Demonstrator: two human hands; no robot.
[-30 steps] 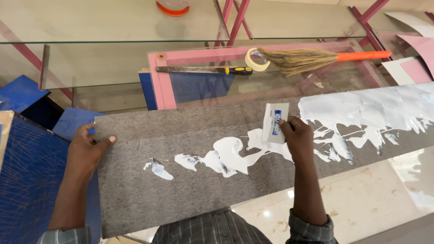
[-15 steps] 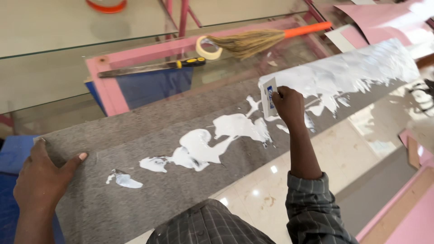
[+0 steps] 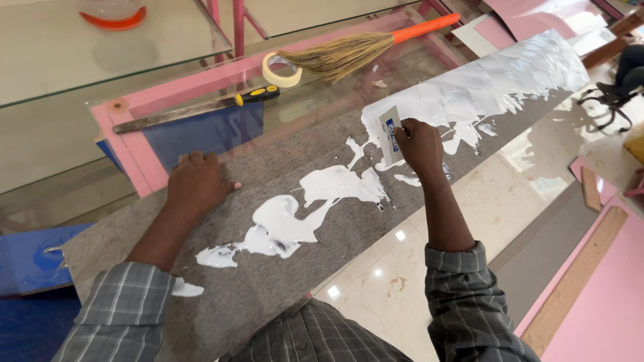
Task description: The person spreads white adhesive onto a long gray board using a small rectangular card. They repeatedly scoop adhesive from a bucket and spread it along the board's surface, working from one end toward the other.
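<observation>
Right hand grips a small white plastic spreader; left hand flat, fingers released, on the long grey board. White glue could drip off the 5 o'clock edge.

Grey plaid long sleeves with buttoned cuffs, bare left hand and right hand.

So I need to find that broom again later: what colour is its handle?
Orange. The broom has straw-coloured bristles and lies on the glass top; the head view shows it best.
</observation>
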